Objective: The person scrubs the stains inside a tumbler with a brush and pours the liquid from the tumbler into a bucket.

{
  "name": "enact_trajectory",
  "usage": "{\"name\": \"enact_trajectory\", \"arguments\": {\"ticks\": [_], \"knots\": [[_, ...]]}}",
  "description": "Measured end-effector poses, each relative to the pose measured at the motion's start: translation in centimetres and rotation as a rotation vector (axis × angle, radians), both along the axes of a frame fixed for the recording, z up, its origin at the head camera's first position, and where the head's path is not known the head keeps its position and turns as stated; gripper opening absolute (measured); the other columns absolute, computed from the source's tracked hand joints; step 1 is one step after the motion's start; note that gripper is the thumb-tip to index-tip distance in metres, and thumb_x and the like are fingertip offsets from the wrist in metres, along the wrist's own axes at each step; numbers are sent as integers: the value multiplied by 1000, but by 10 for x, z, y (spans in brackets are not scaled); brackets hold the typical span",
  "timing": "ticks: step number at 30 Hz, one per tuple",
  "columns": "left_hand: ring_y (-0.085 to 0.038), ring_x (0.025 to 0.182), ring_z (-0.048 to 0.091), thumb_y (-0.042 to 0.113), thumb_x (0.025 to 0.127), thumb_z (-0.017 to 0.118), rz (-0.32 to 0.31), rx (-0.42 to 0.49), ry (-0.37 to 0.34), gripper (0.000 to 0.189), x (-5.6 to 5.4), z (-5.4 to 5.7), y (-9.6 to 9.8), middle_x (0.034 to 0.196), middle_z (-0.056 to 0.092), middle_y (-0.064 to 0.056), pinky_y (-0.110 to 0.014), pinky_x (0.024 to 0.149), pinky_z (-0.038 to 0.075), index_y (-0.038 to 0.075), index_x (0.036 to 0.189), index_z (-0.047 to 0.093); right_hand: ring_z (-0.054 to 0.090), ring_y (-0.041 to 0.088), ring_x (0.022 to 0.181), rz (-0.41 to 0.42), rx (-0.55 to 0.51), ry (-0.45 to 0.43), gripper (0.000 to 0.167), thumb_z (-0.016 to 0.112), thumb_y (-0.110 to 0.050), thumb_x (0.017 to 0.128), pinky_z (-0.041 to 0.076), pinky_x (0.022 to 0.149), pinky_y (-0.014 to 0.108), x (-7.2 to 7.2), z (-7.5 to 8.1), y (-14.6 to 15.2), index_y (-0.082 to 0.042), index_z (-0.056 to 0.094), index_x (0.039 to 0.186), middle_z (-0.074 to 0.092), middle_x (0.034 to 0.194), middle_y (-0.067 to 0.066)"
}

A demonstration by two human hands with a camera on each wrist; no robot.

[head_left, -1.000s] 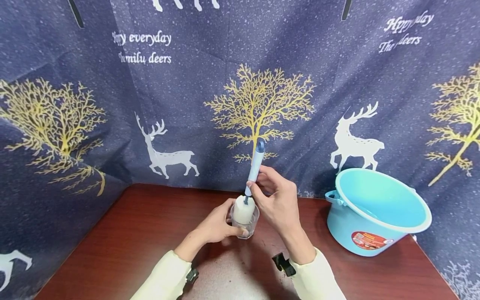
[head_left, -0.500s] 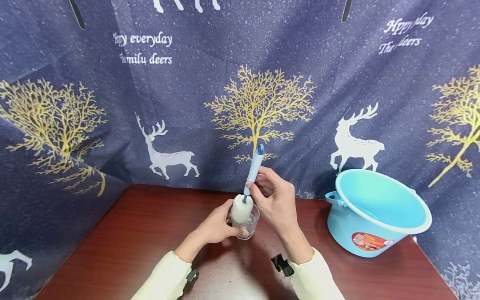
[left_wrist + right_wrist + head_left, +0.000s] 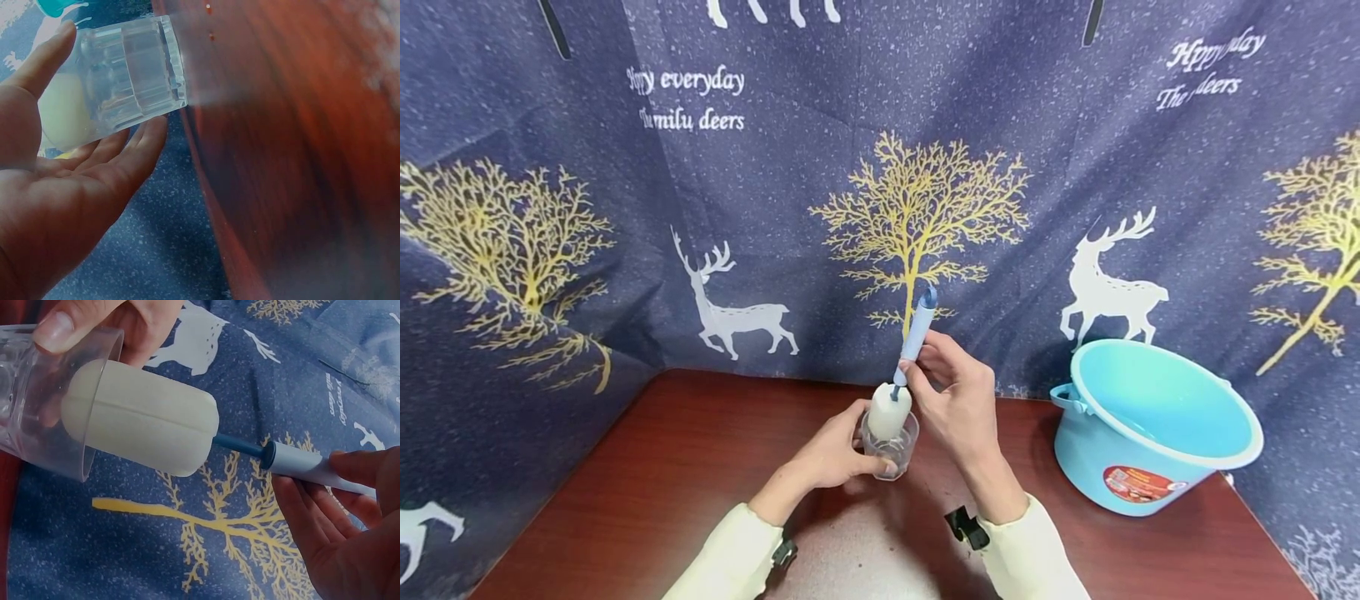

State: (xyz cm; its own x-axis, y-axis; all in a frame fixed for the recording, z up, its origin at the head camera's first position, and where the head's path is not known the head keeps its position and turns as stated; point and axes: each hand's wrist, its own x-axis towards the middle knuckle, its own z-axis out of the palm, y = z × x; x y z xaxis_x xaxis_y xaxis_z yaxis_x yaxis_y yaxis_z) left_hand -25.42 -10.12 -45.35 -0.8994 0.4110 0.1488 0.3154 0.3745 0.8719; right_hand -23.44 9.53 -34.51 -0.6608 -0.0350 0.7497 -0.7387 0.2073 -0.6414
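My left hand [image 3: 831, 450] grips a clear plastic cup [image 3: 140, 69], thumb on one side and fingers on the other. In the head view the cup stands mouth up, close over the table. My right hand [image 3: 958, 396] pinches the light blue handle [image 3: 915, 337] of a sponge cup brush between thumb and fingers. The brush's white sponge head [image 3: 147, 415] is partly inside the cup's mouth, its upper part sticking out above the rim. A dark blue stem [image 3: 240, 445] joins sponge and handle. The brush leans, its loop end up and to the right.
A light blue bucket [image 3: 1150, 492] with a red label stands at the right of the reddish-brown wooden table [image 3: 647, 467]. Behind the table hangs a dark blue cloth [image 3: 820, 100] with deer and yellow trees. Small drops [image 3: 212, 37] lie on the tabletop.
The sponge has risen in the cup, with more of it above the rim. The handle's top tipped slightly left, then swung right. The left hand and cup stay nearly in place.
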Motion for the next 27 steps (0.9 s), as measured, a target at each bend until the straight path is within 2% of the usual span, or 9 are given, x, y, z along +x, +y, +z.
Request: {"name": "enact_trajectory", "arguments": {"ticks": [6,15,27], "knots": [[-27,118,69,18,78,96,7,0,-8,81,0,0,0,129,65,-10,-43,102,56,4,144,50,79,27,90,-14,2,8,32,79,5,91,62,87,31,-2,0,3,-5,75,122,79,98,13],[-32,122,67,17,80,95,1,21,-24,83,2,1,0,133,64,-12,-44,103,56,3,146,48,79,22,90,-54,22,8,37,79,5,91,62,83,27,-1,2,8,-8,75,126,80,99,10],[-29,120,68,15,80,95,-7,22,-8,80,2,1,1,132,64,-11,-43,102,57,3,144,49,78,21,87,-81,50,38,40,79,4,91,62,79,25,-1,5,10,-9,75,129,80,99,10]]}}
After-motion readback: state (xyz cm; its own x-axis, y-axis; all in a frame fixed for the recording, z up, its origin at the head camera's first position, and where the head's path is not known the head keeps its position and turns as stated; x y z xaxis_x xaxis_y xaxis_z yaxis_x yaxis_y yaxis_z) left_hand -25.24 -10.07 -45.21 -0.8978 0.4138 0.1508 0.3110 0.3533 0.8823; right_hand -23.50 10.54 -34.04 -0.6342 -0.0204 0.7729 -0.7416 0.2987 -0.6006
